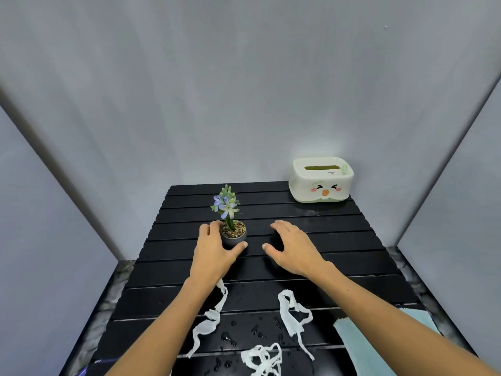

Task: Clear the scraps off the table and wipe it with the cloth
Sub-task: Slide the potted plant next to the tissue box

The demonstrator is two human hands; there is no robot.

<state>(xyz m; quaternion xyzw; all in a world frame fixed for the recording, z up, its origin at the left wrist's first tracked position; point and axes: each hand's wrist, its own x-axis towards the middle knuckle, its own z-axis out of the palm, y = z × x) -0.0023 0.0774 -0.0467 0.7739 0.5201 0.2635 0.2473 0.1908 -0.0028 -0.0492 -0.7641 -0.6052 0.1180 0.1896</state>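
Left hand on the flower pot, scraps and cloth untouched behind the wrists.

The left hand (214, 248) grips the small flower pot (233, 236); the right hand (294, 246) hovers beside it, fingers spread and holding nothing. Near the front of the slatted table (339, 240), white paper scraps (294, 313) lie among water drops (230, 336), with the blue cloth (379, 337) at the right edge. Lifted carelessly, the top-heavy pot could tip and spill pebbles; wet scraps may tear.

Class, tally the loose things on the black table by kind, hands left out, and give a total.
White paper scraps: 3
Potted flower: 1
Tissue box: 1
Light blue cloth: 1
Total: 6
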